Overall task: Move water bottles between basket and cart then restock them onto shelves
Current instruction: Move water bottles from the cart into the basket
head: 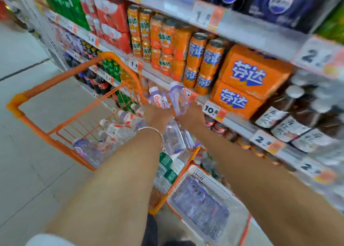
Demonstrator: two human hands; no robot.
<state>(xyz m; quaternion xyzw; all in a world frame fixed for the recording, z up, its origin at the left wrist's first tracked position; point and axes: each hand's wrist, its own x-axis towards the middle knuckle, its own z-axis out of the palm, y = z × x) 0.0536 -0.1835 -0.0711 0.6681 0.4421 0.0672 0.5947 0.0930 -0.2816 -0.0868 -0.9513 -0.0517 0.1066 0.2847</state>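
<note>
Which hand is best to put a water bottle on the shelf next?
Right, probably. The right hand grips a water bottle beside the shelf edge, by the 10.8 price tag. The left hand holds a second bottle over the cart, farther out.

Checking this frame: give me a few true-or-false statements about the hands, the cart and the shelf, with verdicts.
1. The left hand and the right hand both grip water bottles above the cart. True.
2. The cart holds nothing. False: many water bottles lie piled in it.
3. A bangle sits on the left wrist. True.
4. The shelf just behind the hands is stocked with green cans. False: orange cans and orange packs stand there.
</note>
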